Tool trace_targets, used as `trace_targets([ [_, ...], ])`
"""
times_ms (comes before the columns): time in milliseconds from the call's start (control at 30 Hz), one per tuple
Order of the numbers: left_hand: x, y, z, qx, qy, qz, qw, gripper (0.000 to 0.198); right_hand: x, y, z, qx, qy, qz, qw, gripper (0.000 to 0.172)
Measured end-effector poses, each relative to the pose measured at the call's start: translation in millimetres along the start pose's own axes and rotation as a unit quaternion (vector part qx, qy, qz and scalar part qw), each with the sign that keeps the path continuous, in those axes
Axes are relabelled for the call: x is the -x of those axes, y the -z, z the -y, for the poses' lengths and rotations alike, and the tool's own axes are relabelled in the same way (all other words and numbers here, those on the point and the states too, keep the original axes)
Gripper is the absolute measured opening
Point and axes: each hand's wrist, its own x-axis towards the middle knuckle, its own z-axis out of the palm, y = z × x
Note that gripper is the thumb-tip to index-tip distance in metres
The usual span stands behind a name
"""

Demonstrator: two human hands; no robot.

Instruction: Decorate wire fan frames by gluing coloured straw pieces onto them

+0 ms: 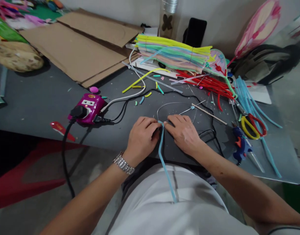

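At the table's front edge, my left hand pinches the upper end of a light blue pipe cleaner, whose long tail hangs down in front of the white shirt. Close beside it, my right hand is closed with its fingertips on a thin wire loop, right where the blue stem meets the wire. The loop curves away beyond both hands. At its far right, a bit of blue is wrapped near the end of a thin wooden stick. My fingers partly hide the joint.
A purple power adapter with black cords sits left. Bundled pipe cleaners, red stems and cardboard sheets lie behind. On the right are scissors, a blue glue gun and loose blue stems.
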Motion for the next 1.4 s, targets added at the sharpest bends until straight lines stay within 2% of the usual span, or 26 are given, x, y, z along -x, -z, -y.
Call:
trace_targets([
  [100, 7, 3.1, -5, 0.012, -0.021, 0.010, 1.000, 0.023, -2, 1, -3, -0.020, -0.009, 0.007, 1.000, 0.034],
  [267, 6, 0.8, -9, -0.026, -0.041, 0.027, 0.998, 0.023, -3, 0, -4, -0.043, -0.016, 0.003, 0.999, 0.032],
  [533, 5, -0.5, -10, -0.077, -0.064, 0.005, 0.995, 0.018, -2, -3, -6, -0.046, -0.018, 0.003, 0.999, 0.032],
  [833, 1, -1.9, -11, -0.106, -0.063, 0.047, 0.991, 0.018, -1, -5, -6, -0.073, -0.028, -0.013, 0.997, 0.030],
  [1067, 5, 0.4, -13, -0.076, -0.073, 0.021, 0.994, 0.019, -1, -4, -6, -0.059, -0.029, -0.005, 0.998, 0.029],
  [1400, 8, 2.7, -9, -0.083, -0.085, 0.021, 0.993, 0.018, 5, -1, 1, -0.037, -0.006, -0.001, 0.999, 0.027],
])
